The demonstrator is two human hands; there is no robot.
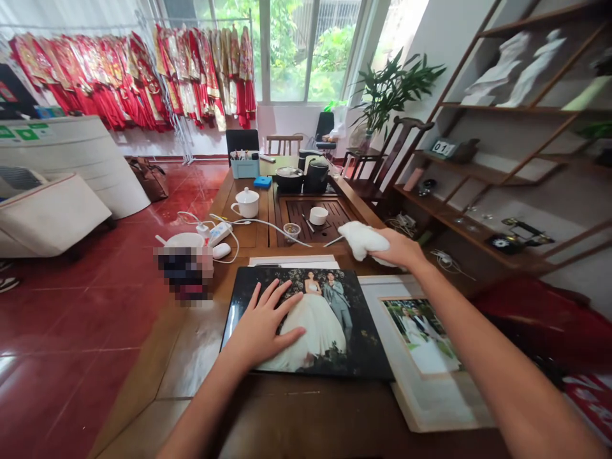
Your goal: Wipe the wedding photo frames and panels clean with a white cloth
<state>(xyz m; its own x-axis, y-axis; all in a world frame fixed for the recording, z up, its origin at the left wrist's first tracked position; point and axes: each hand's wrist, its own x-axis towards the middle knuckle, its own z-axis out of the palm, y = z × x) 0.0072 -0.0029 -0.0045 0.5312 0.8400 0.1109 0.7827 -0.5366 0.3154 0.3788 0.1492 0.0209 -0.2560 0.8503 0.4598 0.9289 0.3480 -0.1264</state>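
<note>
My left hand (270,322) lies flat with spread fingers on a glossy dark photo album (370,347), whose cover shows a couple in a white gown and a grey suit. My right hand (401,247) grips a white cloth (361,239) above the far right part of the wooden table (268,408). Its fingers are partly hidden by the cloth. Beneath my right forearm, to the album's right, is a pale framed photo (430,401) of a couple. A white edge of another flat item (296,260) shows behind the album.
A tea tray (296,213) bears a white cup (319,215). A lidded mug (247,204), a power strip (220,233) with cables and a partly blurred container (186,245) stand at the left. Wooden shelves (478,178) rise at the right.
</note>
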